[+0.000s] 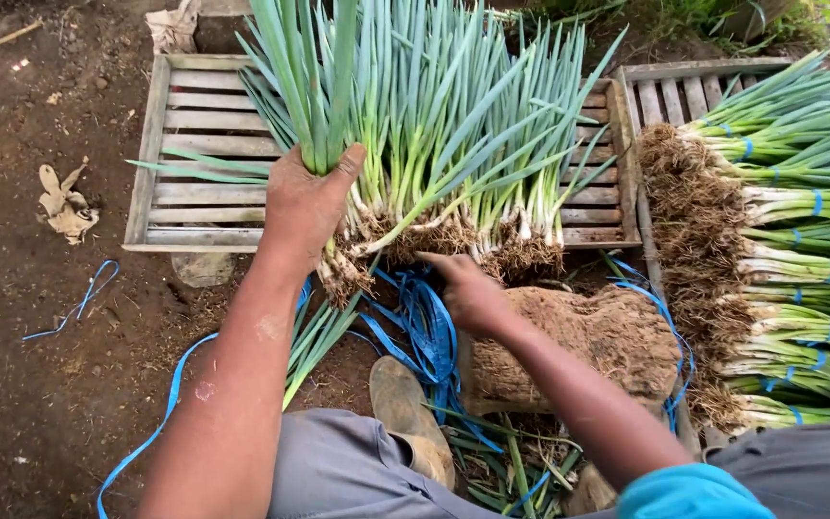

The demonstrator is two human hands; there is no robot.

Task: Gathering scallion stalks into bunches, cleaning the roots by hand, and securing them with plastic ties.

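The left hand [307, 204] is gripping a bunch of green onions [319, 106] low on the stalks, just above the roots. The fingers are wrapping around the far side of the bunch and the thumb [348, 161] is pressing across the near side, so the grip is clamped fully on the stalks. The bunch is standing nearly upright, its leaves pointing away from the person, over a wooden slatted crate [199, 144].

The right hand [468, 288] is reaching toward the muddy roots [521, 255] of the loose green onions [473, 125] leaning on the same crate. Its fingers are lying together and extended, touching or almost touching the roots; whether they are holding anything cannot be determined.

Blue plastic straps [427, 322] are lying just beside the right hand. Tied bundles of green onions [799, 240] are stacking on a second crate [684, 82] at the right.
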